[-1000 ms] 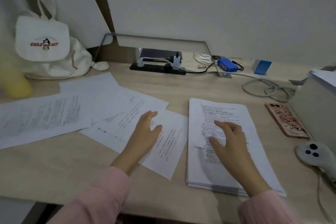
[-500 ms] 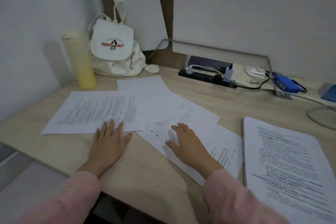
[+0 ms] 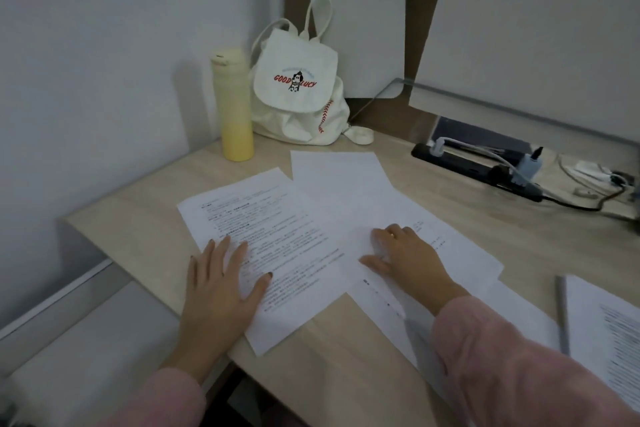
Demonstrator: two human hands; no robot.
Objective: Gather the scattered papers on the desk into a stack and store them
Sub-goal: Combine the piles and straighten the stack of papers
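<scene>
White paper lies loose across the wooden desk [image 3: 138,236], so the gathering looks partway done at best. One neat stack [image 3: 609,333] sits well out past the right forearm, at the far right edge of the view. I judge that part finished.

At least four loose sheets are left to collect, overlapping in a fan under and between the two hands:
- a printed sheet [image 3: 277,246] beneath the left hand
- a blank sheet [image 3: 339,177] beyond both sets of fingertips
- a faintly printed sheet [image 3: 464,253] under the right hand
- a lower sheet [image 3: 388,305] tucked beneath the right wrist and pink sleeve

None of them is squared up with the others. Nothing in view shows where the papers are to be stored, so both the stacking and the storing remain.

The left hand [image 3: 221,291] lies flat, with its fingers straight and a little spread. Its palm is mostly on bare desk, and its fingers and thumb press on the near part of the printed sheet. It holds nothing. The right hand [image 3: 408,260] rests palm down where the sheets overlap, fingers lightly bent with the tips on the paper. Blur hides whether they nip an edge, but it reads as a press rather than a pinch.

A yellow bottle [image 3: 232,107] and a white backpack [image 3: 298,94] stand beyond the left hand, past the papers.
</scene>
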